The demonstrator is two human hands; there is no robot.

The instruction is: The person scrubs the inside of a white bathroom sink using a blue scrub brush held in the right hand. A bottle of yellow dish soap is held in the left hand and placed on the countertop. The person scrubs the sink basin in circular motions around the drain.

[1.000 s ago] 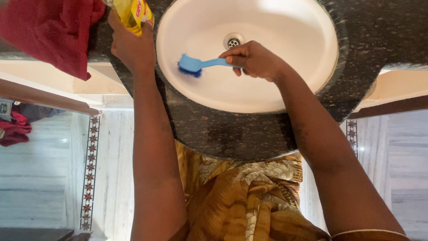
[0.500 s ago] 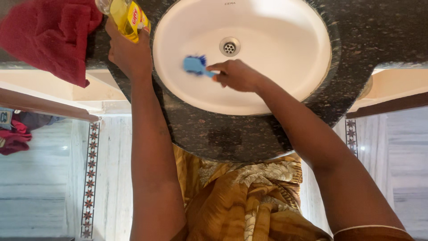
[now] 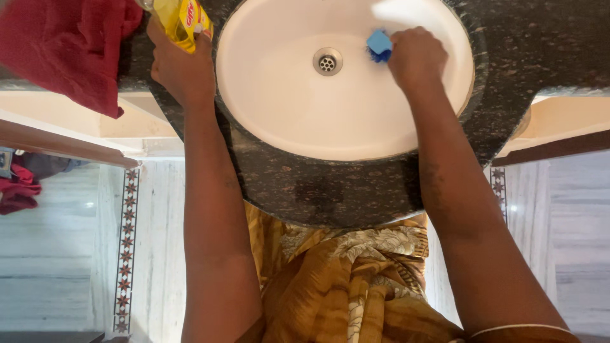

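right hand (image 3: 416,58): fist clamped on brush (image 3: 379,46), head pointing left toward drain (image 3: 327,62) | left hand (image 3: 179,67): gripping bottle (image 3: 181,20), far-left of sink (image 3: 298,136)

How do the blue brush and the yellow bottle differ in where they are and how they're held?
The blue brush is down inside the white basin, right of the drain; the yellow bottle is over the dark counter, outside the bowl. The right hand covers the brush's handle; the left hand grips the bottle from below. Both are firmly held.
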